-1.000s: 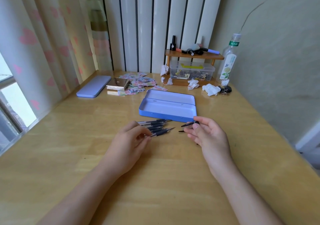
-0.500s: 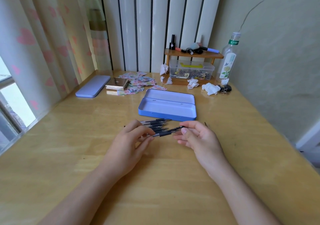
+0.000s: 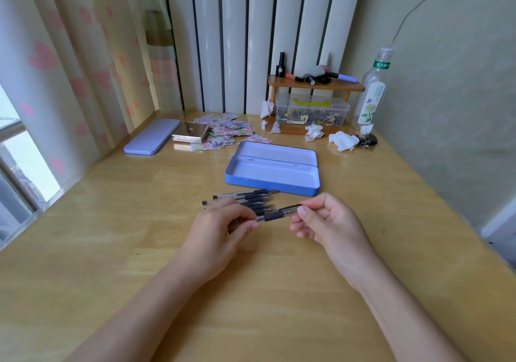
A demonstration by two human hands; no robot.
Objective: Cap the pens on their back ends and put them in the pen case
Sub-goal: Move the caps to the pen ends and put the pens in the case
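I am looking into the open blue pen case (image 3: pixel 272 176), which is lying with nothing in it, its lid tipped back toward the wall. Behind it a clear lidded box (image 3: pixel 312 110) is sitting under the small wooden shelf (image 3: pixel 315 83), holding a jumble too small to tell. I am pinching one pen (image 3: pixel 277 214) between both hands: my right hand (image 3: pixel 326 223) is closing thumb and fingers on its back end, my left hand (image 3: pixel 220 226) is gripping near the tip. The other pens (image 3: pixel 245 198) are lying in a row just before the case. The wooden table (image 3: pixel 83 264) is lying bare toward me and the window edge.
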